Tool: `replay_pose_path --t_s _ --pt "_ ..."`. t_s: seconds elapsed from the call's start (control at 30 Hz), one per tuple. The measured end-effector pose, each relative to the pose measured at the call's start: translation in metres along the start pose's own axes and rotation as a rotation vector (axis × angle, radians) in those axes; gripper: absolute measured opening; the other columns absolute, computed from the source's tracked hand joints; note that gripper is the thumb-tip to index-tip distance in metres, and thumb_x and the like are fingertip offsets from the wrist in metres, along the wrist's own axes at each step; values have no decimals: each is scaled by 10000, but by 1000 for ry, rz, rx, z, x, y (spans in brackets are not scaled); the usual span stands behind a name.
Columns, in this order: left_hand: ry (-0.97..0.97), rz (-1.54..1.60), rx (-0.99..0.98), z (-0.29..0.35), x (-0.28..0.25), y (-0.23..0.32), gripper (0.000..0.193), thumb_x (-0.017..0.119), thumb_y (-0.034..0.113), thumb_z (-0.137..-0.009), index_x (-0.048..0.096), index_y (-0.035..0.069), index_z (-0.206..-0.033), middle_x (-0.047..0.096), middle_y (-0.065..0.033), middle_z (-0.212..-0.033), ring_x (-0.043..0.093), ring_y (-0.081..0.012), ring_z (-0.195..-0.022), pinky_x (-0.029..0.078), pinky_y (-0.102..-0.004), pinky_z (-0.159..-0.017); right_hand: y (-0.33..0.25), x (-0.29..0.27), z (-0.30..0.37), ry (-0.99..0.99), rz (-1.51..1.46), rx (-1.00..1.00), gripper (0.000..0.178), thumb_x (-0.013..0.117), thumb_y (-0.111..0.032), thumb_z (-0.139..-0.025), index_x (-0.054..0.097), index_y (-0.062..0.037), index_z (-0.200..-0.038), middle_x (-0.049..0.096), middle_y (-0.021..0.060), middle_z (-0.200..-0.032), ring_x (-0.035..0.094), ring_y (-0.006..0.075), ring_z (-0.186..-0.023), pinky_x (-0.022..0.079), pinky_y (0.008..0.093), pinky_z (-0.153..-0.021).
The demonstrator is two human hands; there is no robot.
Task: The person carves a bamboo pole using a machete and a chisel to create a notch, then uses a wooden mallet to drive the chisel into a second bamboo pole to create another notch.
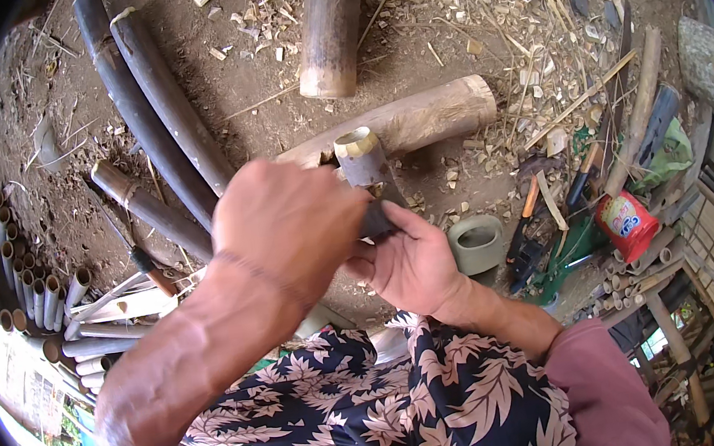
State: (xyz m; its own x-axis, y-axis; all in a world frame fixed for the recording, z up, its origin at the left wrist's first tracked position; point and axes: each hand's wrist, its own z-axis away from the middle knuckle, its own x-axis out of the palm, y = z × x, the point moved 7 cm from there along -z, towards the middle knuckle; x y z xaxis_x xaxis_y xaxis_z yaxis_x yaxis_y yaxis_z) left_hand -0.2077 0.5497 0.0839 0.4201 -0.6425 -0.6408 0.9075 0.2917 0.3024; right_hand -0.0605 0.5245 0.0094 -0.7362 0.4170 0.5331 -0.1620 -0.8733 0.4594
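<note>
My left hand is blurred, its back turned up and its fingers curled into a fist. Whatever it grips is hidden beneath it. Beside it, palm up, my right hand pinches a small dark grey piece between thumb and fingers; I cannot tell its material. Just beyond both hands is a short bamboo tube with a pale trimmed rim, its lower end partly hidden. Behind that tube a thick pale bamboo length lies across the ground. A grey-green ring-shaped bamboo piece sits right of my right hand.
Dark bamboo poles lie on the left, near a handled tool. Another thick bamboo piece lies ahead amid scattered chips. On the right are orange-handled tools, a red packet and sticks. Cut tubes are stacked far left.
</note>
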Motion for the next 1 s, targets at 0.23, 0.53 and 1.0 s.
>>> replay_pose_path --t_s 0.23,0.53,1.0 --pt "-18 12 3 -2 -3 11 91 667 134 -794 709 97 -722 699 -85 -720 703 -222 -679 536 -342 -595 0 -4 4 -128 159 57 421 429 -369 -1026 547 -19 -1231 668 148 -1105 684 313 -939 565 454 -848" --pt "-407 1240 69 62 110 62 1257 520 867 -716 230 -98 -1467 511 -308 -1337 549 -398 -1217 435 -438 -1055 -44 26 73 47 1500 -282 406 457 -346 -1003 473 -34 -1262 591 60 -930 611 180 -846 504 344 -799" --pt "279 3203 -11 -52 146 155 514 426 442 -1012 464 127 -1416 598 -11 -860 495 -113 -721 407 -289 -707 -47 88 58 -192 3355 392 481 678 -189 -784 541 -25 -1215 671 130 -831 665 333 -739 504 420 -678"
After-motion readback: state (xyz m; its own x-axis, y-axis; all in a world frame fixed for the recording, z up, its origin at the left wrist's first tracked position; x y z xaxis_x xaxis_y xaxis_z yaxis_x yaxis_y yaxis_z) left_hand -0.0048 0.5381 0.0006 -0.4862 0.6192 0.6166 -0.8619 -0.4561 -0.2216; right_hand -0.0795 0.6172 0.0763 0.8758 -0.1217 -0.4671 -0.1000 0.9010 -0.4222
